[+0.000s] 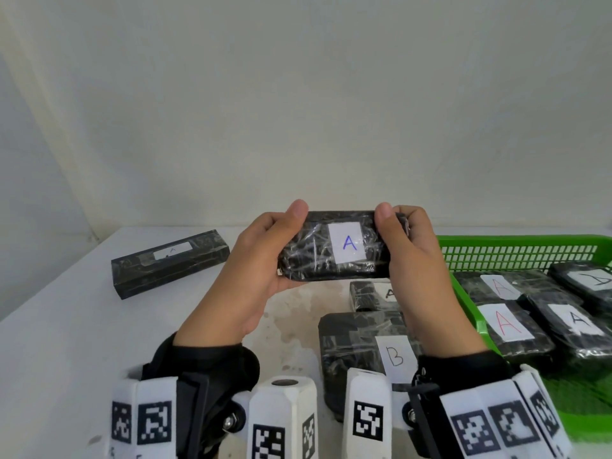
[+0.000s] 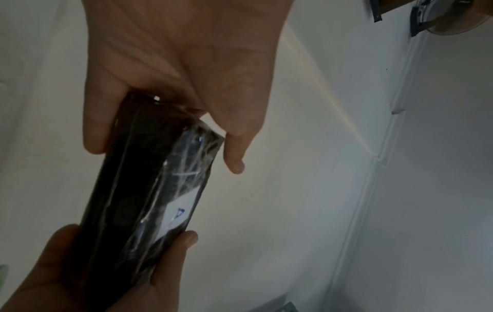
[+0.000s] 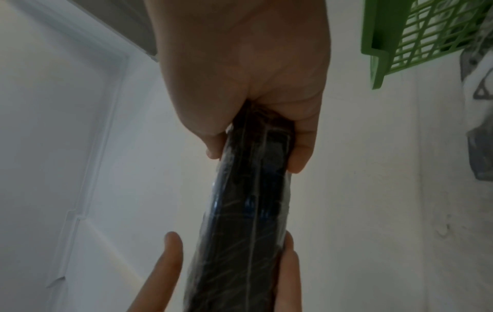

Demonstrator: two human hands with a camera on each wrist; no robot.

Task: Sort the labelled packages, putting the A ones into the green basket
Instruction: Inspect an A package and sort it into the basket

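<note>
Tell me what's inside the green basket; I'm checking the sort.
The green basket holds four black wrapped packages: two with red A labels, one with a black A, one whose label is cut off. Anything beneath them is covered.

A plain off-white wall (image 1: 298, 94) rises behind the hands, evenly lit. Beneath them lies a white tabletop (image 1: 66, 326), stained and worn (image 1: 298, 313) just below the hands.
</note>
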